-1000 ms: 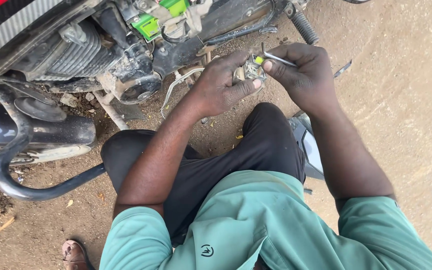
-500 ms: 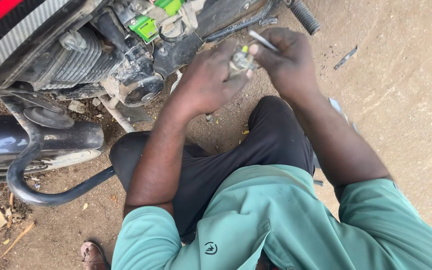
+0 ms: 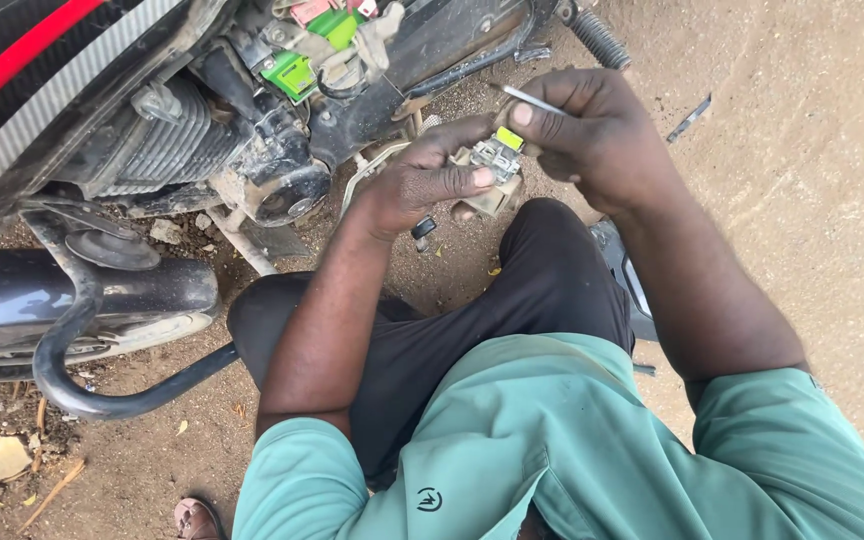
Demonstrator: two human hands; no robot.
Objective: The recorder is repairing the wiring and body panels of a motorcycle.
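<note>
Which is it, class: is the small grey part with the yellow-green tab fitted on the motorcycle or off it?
Off. The left hand holds the small grey part clear of the motorcycle.

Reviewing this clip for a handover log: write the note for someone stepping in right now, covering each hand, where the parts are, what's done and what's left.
Left hand: holds a small grey connector block with a yellow-green tab above the knee.
Right hand: pinches a thin metal tool, its end at the block.
Motorcycle: beside the person on the dirt ground, engine side exposed, green connectors showing near the top.
Done: the block is in hand, away from the machine's body.
Left: the work on the block looks unfinished; it is not fitted on the motorcycle.
</note>
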